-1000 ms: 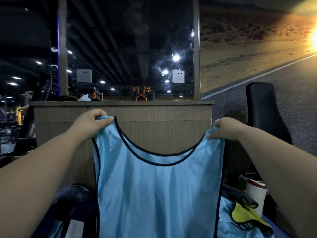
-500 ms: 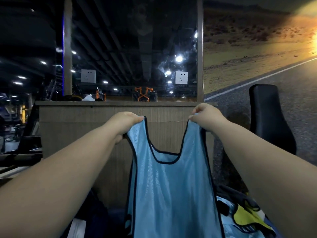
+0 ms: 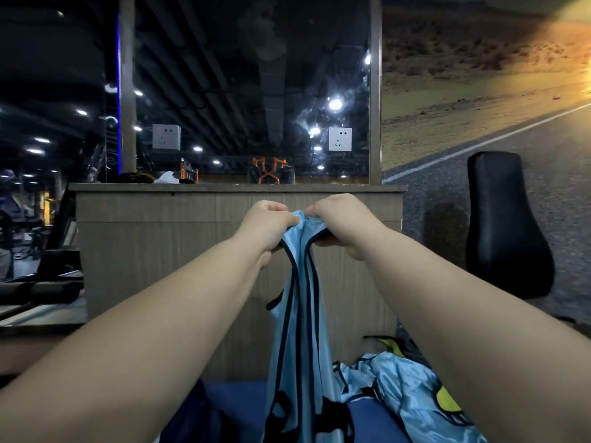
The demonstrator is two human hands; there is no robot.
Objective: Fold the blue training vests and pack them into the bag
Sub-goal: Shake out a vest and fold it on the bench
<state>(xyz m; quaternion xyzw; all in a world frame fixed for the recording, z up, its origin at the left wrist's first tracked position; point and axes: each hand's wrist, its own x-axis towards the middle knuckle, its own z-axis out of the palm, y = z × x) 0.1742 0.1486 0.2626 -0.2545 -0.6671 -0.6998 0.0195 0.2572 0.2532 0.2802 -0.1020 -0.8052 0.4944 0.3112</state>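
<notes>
A: Blue training vest [image 3: 300, 330]: hangs from centre down to six o'clock, doubled lengthwise, black trim in parallel lines, hem cut off by the bottom edge.

B: Held how?

A: Pinched at the top by both. Left hand [image 3: 270, 227] and right hand [image 3: 340, 219] touching at the vest's twelve o'clock, fingers [image 3: 289, 220] curled tight round the gathered shoulder straps.

B: Step in hand?

A: Judging by that, the first fold: side to side, straps matched. Not yet folded top to bottom, not yet packed.

B: Anything else close by?

A: Heap of more blue vests [image 3: 393, 378] at five o'clock, crumpled on a blue surface [image 3: 236, 391], with a yellow-green piece [image 3: 447, 398] among them. Looks like plenty left to fold. Dark shape [image 3: 198, 423] at seven o'clock, perhaps the bag; cannot tell.

B: Next move?

A: Probably lower onto the blue surface, smooth flat, then bring hem up to straps. Calls for keeping the straps aligned while one hand lets go. Thin, shiny fabric, so likely to slide apart.

B: Farther off?

A: Wooden desk [image 3: 160, 251] just behind the hands, black padded seat [image 3: 505, 225] at three o'clock, white sockets [image 3: 340, 139] at twelve, beyond.
</notes>
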